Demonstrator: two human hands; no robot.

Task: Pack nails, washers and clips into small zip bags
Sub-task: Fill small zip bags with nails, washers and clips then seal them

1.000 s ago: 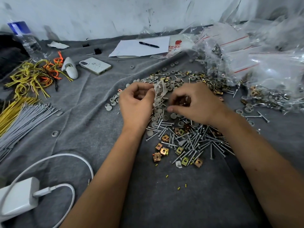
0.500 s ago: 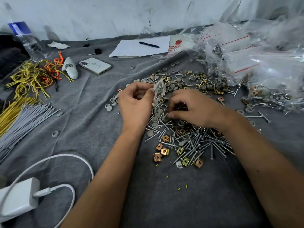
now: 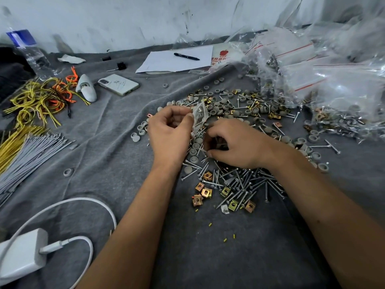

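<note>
Fingers of the left hand (image 3: 169,134) pinched a small zip bag (image 3: 199,116) near the middle of the frame, holding it upright with a few nails already showing through the plastic. Just right of it, the right hand (image 3: 235,146) was curled low over the pile, fingertips closed on what seemed to be a nail or two, though exactly what it held could not be made out. Below that hand lay a heap of loose nails (image 3: 248,182) with brass-coloured clips (image 3: 205,191) along its lower edge, and grey washers (image 3: 227,105) spread above and to both sides. Toward the upper right, filled bags (image 3: 337,119) sat heaped under a stack of unused bags (image 3: 302,57). Judged from that, a good share was already packed, yet the bag in hand looked only partly filled, and plenty of loose parts remained on the grey cloth (image 3: 116,126).
</note>
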